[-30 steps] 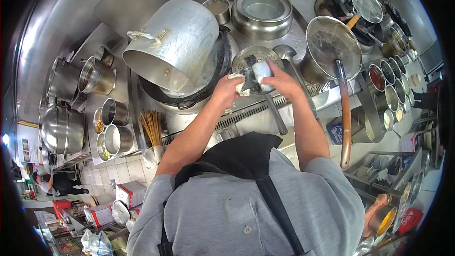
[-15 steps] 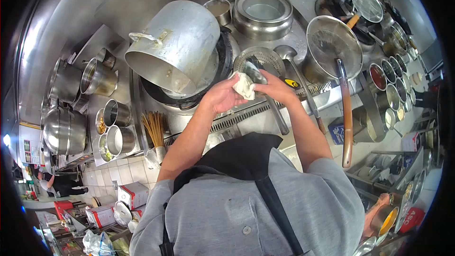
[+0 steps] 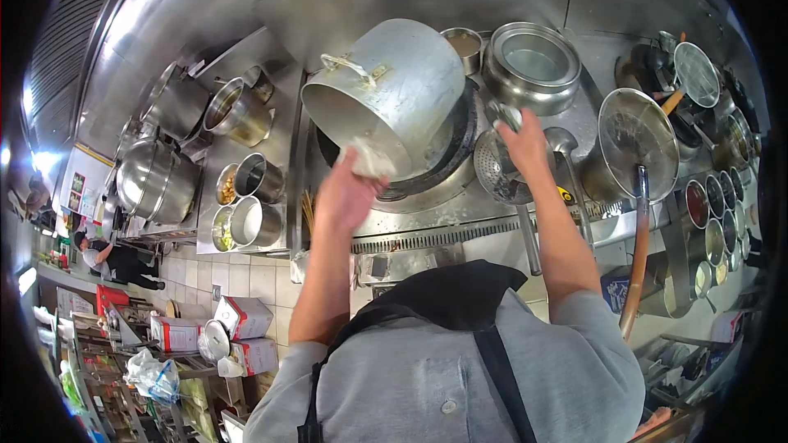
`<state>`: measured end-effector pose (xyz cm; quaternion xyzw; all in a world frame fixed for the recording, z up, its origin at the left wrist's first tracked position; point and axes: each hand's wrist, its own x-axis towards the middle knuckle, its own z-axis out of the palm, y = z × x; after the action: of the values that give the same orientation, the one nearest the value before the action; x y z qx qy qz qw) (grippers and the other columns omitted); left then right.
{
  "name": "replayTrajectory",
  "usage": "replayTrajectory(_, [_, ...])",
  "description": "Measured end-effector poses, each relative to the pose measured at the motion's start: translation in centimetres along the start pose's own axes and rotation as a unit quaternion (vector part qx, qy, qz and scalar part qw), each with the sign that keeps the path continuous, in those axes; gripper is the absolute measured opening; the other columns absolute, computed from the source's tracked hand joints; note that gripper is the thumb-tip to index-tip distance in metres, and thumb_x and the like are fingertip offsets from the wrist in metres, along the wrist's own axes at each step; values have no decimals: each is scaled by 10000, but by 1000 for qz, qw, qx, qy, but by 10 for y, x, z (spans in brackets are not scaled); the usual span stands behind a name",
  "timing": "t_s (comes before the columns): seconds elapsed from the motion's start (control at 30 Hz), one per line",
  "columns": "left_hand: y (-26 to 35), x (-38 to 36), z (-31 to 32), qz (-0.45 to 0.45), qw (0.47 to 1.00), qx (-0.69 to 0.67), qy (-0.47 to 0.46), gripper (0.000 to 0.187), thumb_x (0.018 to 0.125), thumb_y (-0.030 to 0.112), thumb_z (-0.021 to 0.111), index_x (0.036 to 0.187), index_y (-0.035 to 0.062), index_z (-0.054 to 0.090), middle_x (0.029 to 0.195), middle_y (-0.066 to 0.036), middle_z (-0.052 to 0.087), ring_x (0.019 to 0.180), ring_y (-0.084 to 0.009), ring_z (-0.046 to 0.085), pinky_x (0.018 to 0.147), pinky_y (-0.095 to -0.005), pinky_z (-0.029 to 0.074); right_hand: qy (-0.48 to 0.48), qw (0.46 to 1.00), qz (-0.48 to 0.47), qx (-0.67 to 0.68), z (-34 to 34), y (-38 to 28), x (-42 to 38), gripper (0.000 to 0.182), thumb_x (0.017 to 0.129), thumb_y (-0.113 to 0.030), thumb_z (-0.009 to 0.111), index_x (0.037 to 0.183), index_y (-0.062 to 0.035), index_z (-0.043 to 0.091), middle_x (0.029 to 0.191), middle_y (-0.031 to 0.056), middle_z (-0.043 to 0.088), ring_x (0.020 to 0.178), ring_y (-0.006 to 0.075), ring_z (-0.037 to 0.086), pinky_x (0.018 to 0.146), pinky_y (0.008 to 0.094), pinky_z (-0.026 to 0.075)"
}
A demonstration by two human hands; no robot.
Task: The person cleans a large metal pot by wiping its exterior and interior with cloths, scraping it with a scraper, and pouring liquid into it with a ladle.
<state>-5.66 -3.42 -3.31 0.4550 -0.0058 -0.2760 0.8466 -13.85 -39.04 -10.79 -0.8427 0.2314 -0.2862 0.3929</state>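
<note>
My left hand (image 3: pixel 349 201) is closed around a crumpled white cloth (image 3: pixel 371 162), a little blurred, in front of the mouth of a large aluminium pot (image 3: pixel 398 82). The pot lies tilted over a black wok (image 3: pixel 464 135) on the stove, its opening turned toward me. Farther right, my right hand (image 3: pixel 525 143) grips a small shiny metal piece (image 3: pixel 502 115) whose kind I cannot make out. Below that hand is a perforated skimmer (image 3: pixel 497 168), and a steel ladle (image 3: pixel 563 143) lies beside it.
A steel pot with water (image 3: pixel 533 66) stands behind my right hand. To the right, a large strainer with a wooden handle (image 3: pixel 639 143) rests on a pot. Several seasoning containers (image 3: pixel 698 201) line the far right; steel pots (image 3: pixel 238 111) stand left. Another person (image 3: pixel 115 258) is at far left.
My hands were together over the skimmer and have moved apart. The left has carried the cloth left toward the pot's mouth; the right has moved right with the metal piece. The view has shifted.
</note>
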Motion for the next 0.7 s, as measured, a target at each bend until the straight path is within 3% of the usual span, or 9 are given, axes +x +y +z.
replayTrajectory(0.13, [70,36,3,65,995,64,38,413,1134,388,506,1397,75,564,1344,-103,639,1183,-258,622,976,-469,527,92,984,-150,-18,38,-73,28,441,855,-198,817,1208,3,644,1206,232,628,1154,448,614,975,499,521])
replayTrajectory(0.33, [113,70,40,-22,997,65,-42,416,1123,346,506,1421,60,549,1359,-101,632,1228,-267,582,1013,-448,460,78,974,-205,49,84,-133,12,450,848,-136,818,1240,2,646,1259,216,604,1158,429,615,999,482,529])
replayTrajectory(0.43, [117,83,41,-43,996,43,-61,390,1111,311,521,1402,55,565,1334,-102,651,1194,-262,596,978,-414,459,66,967,-229,87,85,-137,3,445,856,-113,801,1264,-11,657,1247,212,608,1143,431,619,1006,487,526])
replayTrajectory(0.63, [109,102,39,-34,990,134,9,293,1096,265,550,1297,64,621,1166,-77,709,936,-224,646,792,-349,479,22,959,-281,44,78,-174,-20,431,877,-69,754,1297,-14,670,1177,205,640,1116,442,622,992,475,519])
replayTrajectory(0.7, [108,96,55,-34,994,94,34,265,1093,253,557,1264,63,628,1122,-71,711,873,-201,629,741,-343,472,2,943,-326,66,82,-191,-39,416,872,-58,749,1280,-15,678,1159,211,654,1101,441,632,974,479,526])
